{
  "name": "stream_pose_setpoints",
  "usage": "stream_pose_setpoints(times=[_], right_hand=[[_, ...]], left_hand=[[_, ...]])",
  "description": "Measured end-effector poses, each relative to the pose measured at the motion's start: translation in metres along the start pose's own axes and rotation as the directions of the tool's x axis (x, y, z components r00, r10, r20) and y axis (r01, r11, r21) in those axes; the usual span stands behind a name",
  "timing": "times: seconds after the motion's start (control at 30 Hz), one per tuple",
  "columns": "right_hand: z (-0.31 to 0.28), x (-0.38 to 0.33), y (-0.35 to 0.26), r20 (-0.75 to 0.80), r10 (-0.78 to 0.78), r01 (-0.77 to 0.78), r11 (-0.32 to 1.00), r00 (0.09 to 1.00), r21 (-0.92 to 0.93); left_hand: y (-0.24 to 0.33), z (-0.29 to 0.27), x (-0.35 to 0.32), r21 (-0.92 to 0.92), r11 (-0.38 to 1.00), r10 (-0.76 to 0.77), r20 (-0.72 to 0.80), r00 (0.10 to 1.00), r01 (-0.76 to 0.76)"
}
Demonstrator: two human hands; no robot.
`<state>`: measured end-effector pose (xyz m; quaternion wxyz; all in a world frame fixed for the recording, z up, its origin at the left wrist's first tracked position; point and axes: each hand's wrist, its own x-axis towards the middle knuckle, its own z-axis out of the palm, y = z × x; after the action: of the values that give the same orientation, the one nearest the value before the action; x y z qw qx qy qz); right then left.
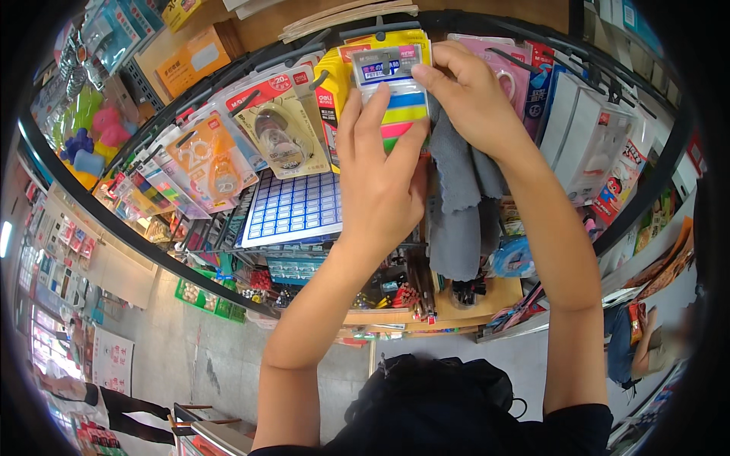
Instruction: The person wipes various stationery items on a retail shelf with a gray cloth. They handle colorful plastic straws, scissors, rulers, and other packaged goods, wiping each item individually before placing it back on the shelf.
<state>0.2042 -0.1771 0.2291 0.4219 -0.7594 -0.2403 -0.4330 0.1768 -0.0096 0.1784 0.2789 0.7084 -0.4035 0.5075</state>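
Observation:
Both of my hands are raised to a stationery display rack. My left hand (380, 171) grips a clear packet of coloured sticky flags (395, 95) from below, fingers spread over its blue, yellow, green and pink strips. My right hand (468, 95) pinches the packet's top right corner at the hanging hook and also clamps a grey cloth (460, 205), which hangs down from the palm. A yellow packet (334, 83) hangs just behind.
Hanging packets of correction tape (277, 137), an orange tape packet (209, 163) and a blue label sheet (293, 205) fill the rack (152, 243) on the left. White boxed goods (585, 133) hang on the right. Pens and pencils (411, 292) sit on a wooden shelf below. A dark bag (441, 403) hangs at my chest.

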Motion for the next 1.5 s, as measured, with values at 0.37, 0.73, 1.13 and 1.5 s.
stream_pose_setpoints(times=[0.37, 0.73, 1.13, 1.5], right_hand=[[-0.004, -0.003, -0.005, 0.043, 0.017, -0.023, 0.990, 0.999, 0.141], [-0.007, 0.007, -0.012, 0.212, 0.136, -0.187, 0.952, 0.968, 0.243], [-0.064, -0.047, -0.053, 0.017, 0.147, -0.148, 0.984, 0.989, 0.102], [-0.115, -0.082, -0.049, 0.026, 0.344, -0.344, 0.929, 0.939, 0.138]], left_hand=[[-0.007, 0.003, -0.012, -0.041, 0.999, 0.026, -0.070, 0.997, -0.029], [-0.006, 0.007, -0.009, -0.048, 0.998, 0.040, -0.036, 0.999, -0.042], [0.006, 0.001, -0.010, 0.060, 0.994, 0.085, 0.048, 0.995, -0.088], [0.044, 0.017, -0.017, -0.463, 0.867, -0.068, 0.259, 0.964, 0.186]])
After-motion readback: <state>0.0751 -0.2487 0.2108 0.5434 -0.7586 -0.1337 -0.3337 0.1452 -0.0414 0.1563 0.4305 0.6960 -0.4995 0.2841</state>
